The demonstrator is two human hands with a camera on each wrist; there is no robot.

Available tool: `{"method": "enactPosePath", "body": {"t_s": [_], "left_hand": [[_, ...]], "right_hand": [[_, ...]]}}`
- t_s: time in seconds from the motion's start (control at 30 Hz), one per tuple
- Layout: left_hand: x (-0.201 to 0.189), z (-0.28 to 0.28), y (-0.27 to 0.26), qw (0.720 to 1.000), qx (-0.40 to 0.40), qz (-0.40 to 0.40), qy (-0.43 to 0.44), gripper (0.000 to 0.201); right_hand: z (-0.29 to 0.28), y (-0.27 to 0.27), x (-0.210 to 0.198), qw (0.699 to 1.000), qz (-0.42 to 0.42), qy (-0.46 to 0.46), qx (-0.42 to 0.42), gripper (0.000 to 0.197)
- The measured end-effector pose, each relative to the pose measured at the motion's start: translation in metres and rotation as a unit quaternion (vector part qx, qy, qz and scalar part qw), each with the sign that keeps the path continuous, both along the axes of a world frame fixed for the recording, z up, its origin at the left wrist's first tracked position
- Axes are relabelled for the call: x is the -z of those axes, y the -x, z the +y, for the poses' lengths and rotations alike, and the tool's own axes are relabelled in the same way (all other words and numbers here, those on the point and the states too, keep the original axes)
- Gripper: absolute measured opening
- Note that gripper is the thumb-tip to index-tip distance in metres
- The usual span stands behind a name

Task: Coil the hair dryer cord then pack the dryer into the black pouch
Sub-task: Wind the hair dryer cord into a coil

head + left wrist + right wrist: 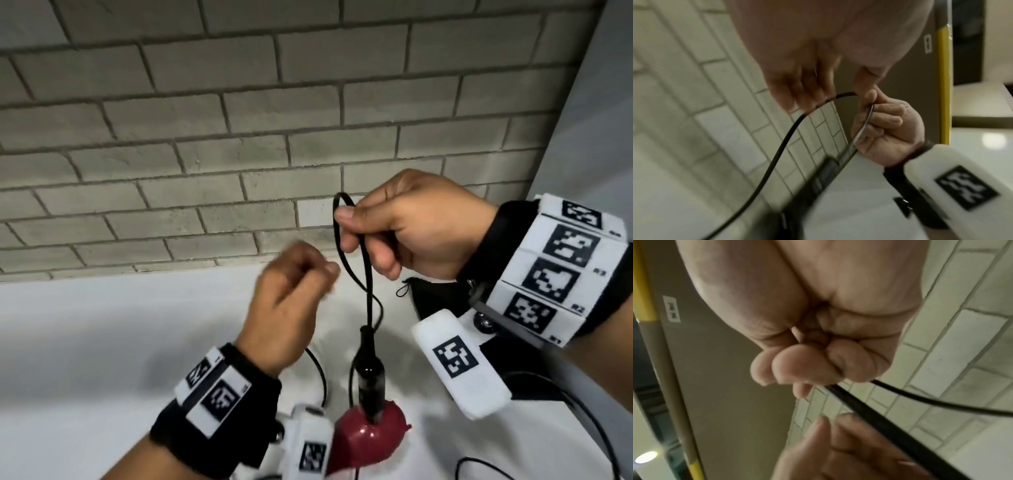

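- Hands: 2. Right hand (411, 222) pinches the cord; left hand (291, 294) blurred, fingers curled, just beside the cord.
- Cord (369, 274): 1, black; one small loop above the right thumb, two strands hang below the hand.
- Dryer (368, 435): 1, dark red body with black neck, hangs from the cord.
- Pouch (435, 294): 1, black, partly hidden behind the right wrist.
- Wrist bands with printed markers: 2, one per wrist.
- White camera units: 2, one under each wrist.
- Brick wall (205, 120): 1.
- White table (102, 342): 1.
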State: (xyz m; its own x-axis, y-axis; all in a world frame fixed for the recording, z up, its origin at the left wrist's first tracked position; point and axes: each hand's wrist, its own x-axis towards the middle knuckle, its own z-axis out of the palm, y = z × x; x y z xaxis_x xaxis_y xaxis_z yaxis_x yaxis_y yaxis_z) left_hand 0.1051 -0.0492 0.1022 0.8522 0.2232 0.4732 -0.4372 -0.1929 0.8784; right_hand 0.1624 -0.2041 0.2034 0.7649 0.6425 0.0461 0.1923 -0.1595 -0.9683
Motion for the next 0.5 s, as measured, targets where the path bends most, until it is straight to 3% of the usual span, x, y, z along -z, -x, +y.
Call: {"method": "enactPosePath", "body": {"t_s": [0.07, 0.13, 0.37, 0.4, 0.5], "left_hand": [[0.004, -0.013, 0.012, 0.972, 0.2, 0.08, 0.089, 0.039], [0.0, -0.022, 0.017, 0.933, 0.305, 0.131, 0.139, 0.043], [-0.022, -0.014, 0.014, 0.9, 0.347, 0.166, 0.205, 0.043], [-0.024, -0.01, 0.012, 0.896, 0.357, 0.166, 0.204, 0.043], [-0.028, -0.001, 0.012, 0.877, 0.408, 0.157, 0.2, 0.042]], "right_hand": [[0.003, 0.004, -0.007, 1.0, 0.012, -0.02, -0.014, 0.031], [0.007, 0.005, -0.011, 1.0, 0.001, -0.024, -0.003, 0.031], [0.005, -0.022, 0.002, 0.986, -0.084, 0.013, 0.145, 0.028], [0.003, -0.023, 0.005, 0.986, -0.114, 0.011, 0.124, 0.022], [0.003, -0.018, 0.023, 0.99, -0.127, 0.012, -0.064, 0.023]]}}
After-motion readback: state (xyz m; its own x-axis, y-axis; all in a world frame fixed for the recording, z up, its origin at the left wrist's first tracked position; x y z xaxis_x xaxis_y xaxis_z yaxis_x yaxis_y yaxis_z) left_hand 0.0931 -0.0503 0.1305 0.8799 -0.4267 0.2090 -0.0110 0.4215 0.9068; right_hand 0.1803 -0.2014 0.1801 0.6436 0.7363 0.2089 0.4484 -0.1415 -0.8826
